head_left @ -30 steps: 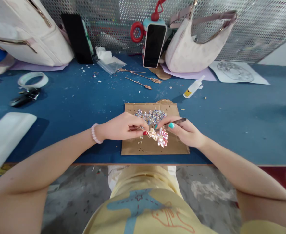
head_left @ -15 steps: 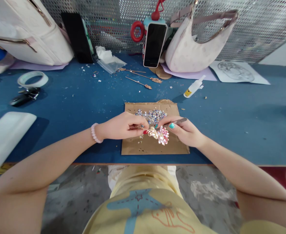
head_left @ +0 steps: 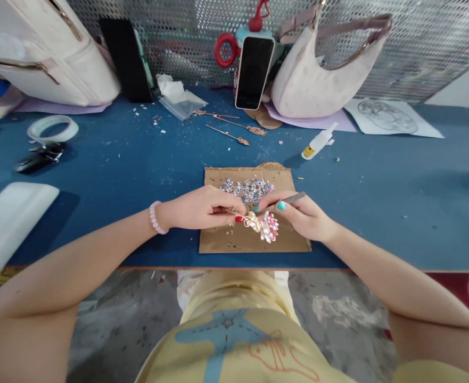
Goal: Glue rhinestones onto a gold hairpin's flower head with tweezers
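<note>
My left hand (head_left: 202, 208) pinches the thin gold stem of a hairpin whose pink jewelled flower (head_left: 268, 227) hangs just above a brown cardboard sheet (head_left: 250, 240). My right hand (head_left: 303, 215) is closed round slim metal tweezers (head_left: 290, 199), their tip down at the gold part of the flower. A heap of small shiny rhinestones (head_left: 248, 189) lies on the cardboard just beyond both hands.
The blue table (head_left: 138, 165) carries a glue bottle (head_left: 318, 142), loose gold hairpins (head_left: 230, 127), a tape roll (head_left: 52, 127), a black key fob (head_left: 38, 158), a white tray (head_left: 10, 218), an upright phone (head_left: 254, 72), two pale bags and a printed sheet (head_left: 389, 118).
The flower and both hands have shifted only very slightly; both grips stay the same.
</note>
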{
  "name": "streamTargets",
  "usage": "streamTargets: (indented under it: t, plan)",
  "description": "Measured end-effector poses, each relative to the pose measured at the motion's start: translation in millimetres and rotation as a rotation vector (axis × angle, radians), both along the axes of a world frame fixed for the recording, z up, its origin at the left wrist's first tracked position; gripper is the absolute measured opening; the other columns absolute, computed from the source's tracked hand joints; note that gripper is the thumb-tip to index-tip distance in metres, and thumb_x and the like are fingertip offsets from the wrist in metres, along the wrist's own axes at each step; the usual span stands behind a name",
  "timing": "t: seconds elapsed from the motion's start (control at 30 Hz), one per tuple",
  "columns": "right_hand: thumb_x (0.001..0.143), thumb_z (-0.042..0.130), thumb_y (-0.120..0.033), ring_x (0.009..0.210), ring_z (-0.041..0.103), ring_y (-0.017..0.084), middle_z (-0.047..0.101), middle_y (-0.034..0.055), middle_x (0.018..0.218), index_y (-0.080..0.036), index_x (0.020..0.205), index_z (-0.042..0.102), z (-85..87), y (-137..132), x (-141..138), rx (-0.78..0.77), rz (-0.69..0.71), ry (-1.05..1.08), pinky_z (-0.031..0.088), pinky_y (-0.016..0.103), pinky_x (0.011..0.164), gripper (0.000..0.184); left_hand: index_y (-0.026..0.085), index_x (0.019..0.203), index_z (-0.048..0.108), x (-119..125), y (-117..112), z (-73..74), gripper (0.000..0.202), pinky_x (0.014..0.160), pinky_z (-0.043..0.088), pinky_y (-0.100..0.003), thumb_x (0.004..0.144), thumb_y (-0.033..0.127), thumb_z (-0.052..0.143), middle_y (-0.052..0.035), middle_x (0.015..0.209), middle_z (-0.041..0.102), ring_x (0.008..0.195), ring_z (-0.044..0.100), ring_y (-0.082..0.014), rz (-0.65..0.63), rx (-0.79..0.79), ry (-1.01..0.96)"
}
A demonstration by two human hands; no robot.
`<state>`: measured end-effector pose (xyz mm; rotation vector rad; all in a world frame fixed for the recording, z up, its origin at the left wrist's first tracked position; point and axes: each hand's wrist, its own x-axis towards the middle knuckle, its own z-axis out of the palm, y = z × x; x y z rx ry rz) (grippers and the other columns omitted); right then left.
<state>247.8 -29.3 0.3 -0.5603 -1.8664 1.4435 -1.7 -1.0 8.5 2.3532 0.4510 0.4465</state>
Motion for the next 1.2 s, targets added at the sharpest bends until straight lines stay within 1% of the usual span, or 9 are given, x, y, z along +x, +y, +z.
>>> streamTargets:
  t: [0.17, 0.27, 0.4, 0.6, 0.8, 0.97, 1.2]
  plan:
    - [0.098, 0.048, -0.039, 0.074, 0.063, 0.008, 0.064, 0.0043, 0.091, -0.016, 0.105, 0.07, -1.2, 0.0, 0.8, -0.016, 0.011, 0.013, 0.054, 0.021, 0.071, 0.033, 0.018, 0.097, 0.066, -0.2, 0.6, -0.8, 0.015, 0.057, 0.041, -0.017, 0.09, 0.019, 0.052, -0.0009, 0.08, 0.07, 0.058, 0.055, -0.0071, -0.008, -0.005, 0.006]
    - [0.099, 0.047, -0.038, 0.074, 0.063, 0.007, 0.065, 0.0041, 0.092, -0.016, 0.106, 0.07, -1.4, 0.3, 1.5, -0.013, 0.014, 0.015, 0.054, 0.021, 0.072, 0.032, 0.017, 0.096, 0.066, -0.4, 1.4, -1.4, 0.015, 0.058, 0.041, -0.016, 0.091, 0.018, 0.052, -0.0006, 0.079, 0.069, 0.058, 0.055, -0.0071, -0.008, 0.001, 0.011]
    - [0.099, 0.047, -0.037, 0.075, 0.064, 0.008, 0.067, 0.0029, 0.088, -0.017, 0.107, 0.068, -2.5, 0.7, 1.9, -0.026, 0.02, 0.028, 0.053, 0.021, 0.072, 0.03, 0.017, 0.094, 0.065, -0.9, 1.8, -1.9, 0.014, 0.056, 0.04, -0.016, 0.091, 0.018, 0.052, -0.0001, 0.077, 0.068, 0.056, 0.053, -0.0064, -0.004, 0.007, 0.006]
    - [0.099, 0.047, -0.037, 0.075, 0.065, 0.008, 0.067, 0.0031, 0.087, -0.016, 0.105, 0.067, -0.8, 0.9, 0.9, -0.042, 0.029, 0.039, 0.053, 0.02, 0.07, 0.03, 0.017, 0.094, 0.065, -0.6, 0.6, -1.6, 0.013, 0.053, 0.038, -0.016, 0.09, 0.018, 0.053, 0.0008, 0.075, 0.067, 0.053, 0.049, -0.0057, -0.003, 0.007, -0.009]
    - [0.099, 0.047, -0.037, 0.072, 0.067, 0.008, 0.069, 0.0031, 0.083, -0.015, 0.103, 0.067, 1.4, 2.6, 0.7, -0.042, 0.049, 0.027, 0.054, 0.02, 0.068, 0.03, 0.017, 0.094, 0.064, 0.7, -2.0, 0.0, 0.013, 0.053, 0.037, -0.016, 0.089, 0.015, 0.053, 0.0009, 0.077, 0.068, 0.054, 0.05, -0.0054, -0.028, -0.003, -0.025]
    - [0.099, 0.047, -0.037, 0.075, 0.069, 0.009, 0.071, 0.0028, 0.081, -0.017, 0.104, 0.067, 1.3, 4.1, 1.0, -0.077, 0.059, 0.04, 0.055, 0.019, 0.066, 0.029, 0.018, 0.095, 0.064, 0.5, -3.5, 0.0, 0.012, 0.052, 0.037, -0.016, 0.091, 0.017, 0.054, 0.0009, 0.076, 0.068, 0.053, 0.049, -0.0055, -0.024, -0.008, -0.03]
    - [0.099, 0.046, -0.04, 0.074, 0.067, 0.008, 0.072, 0.0023, 0.082, -0.017, 0.104, 0.067, 0.3, 5.3, -0.7, -0.084, 0.076, 0.044, 0.054, 0.019, 0.067, 0.032, 0.018, 0.094, 0.064, 0.5, -3.1, -1.4, 0.01, 0.049, 0.035, -0.015, 0.091, 0.017, 0.055, 0.0018, 0.075, 0.067, 0.05, 0.046, -0.0043, -0.028, 0.011, -0.076]
